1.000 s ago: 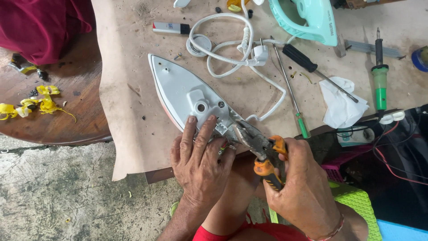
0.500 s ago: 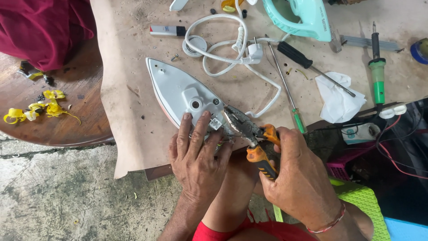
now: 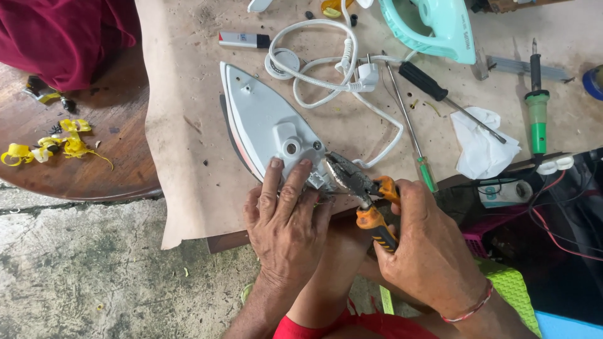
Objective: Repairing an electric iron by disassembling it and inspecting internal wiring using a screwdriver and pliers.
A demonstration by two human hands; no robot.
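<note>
Worn brown sheeting covers the counter (image 3: 188,125), which stands over a rough concrete floor (image 3: 81,270), and on it lies the stripped body of a clothes iron (image 3: 267,129), pale grey, nose pointing away from the person and rear end near the counter's front edge. The left hand (image 3: 286,220) lies flat over that rear end, its fingers (image 3: 273,179) spread narrow and pressing down beside a round boss on the casing, holding nothing but the iron itself. The right hand (image 3: 430,248) is closed around the orange-and-black handles of a pair of pliers (image 3: 361,188), whose metal nose reaches in to the terminal area at the iron's rear, just beside the left fingertips (whether the nose has actually caught a wire or a clip is too small to tell). The step in hand looks like work on the cord connection at the back; the next move would seem to call for a firm hold-down from the left and a careful pull or twist from the right. A white power cord (image 3: 326,69), screwdrivers (image 3: 440,94), a crumpled white cloth (image 3: 480,147) and a mint-green iron shell (image 3: 440,28) lie farther back.
</note>
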